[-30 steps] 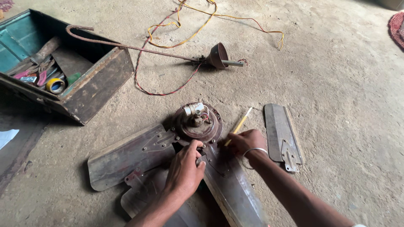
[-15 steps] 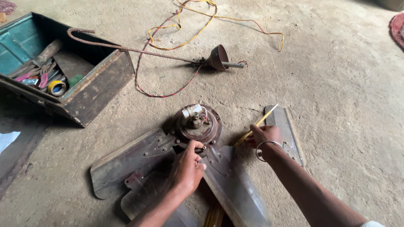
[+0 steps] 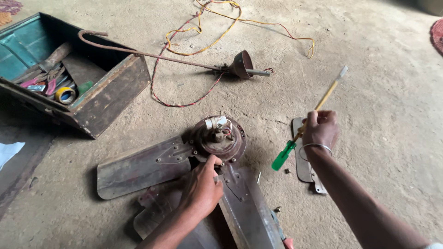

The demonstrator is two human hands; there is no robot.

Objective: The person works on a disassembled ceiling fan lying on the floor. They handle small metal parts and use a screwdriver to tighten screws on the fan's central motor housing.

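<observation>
I see my left hand [image 3: 203, 186] pressing its fingers closed on the rim of the ceiling-fan motor hub [image 3: 219, 138], which lies on the floor [image 3: 378, 83] at centre frame. My right hand [image 3: 320, 129], at three o'clock from the hub, is closed around a green-handled screwdriver [image 3: 307, 122] lifted clear. The hub looks heavy and rigid; the bolted blades [image 3: 143, 166] are thin and sharp-edged, so I judge the hub rim the safest hold.

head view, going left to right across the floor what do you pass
Open toolbox → fan blade → left hand on the fan motor hub → green-handled screwdriver in the right hand
</observation>
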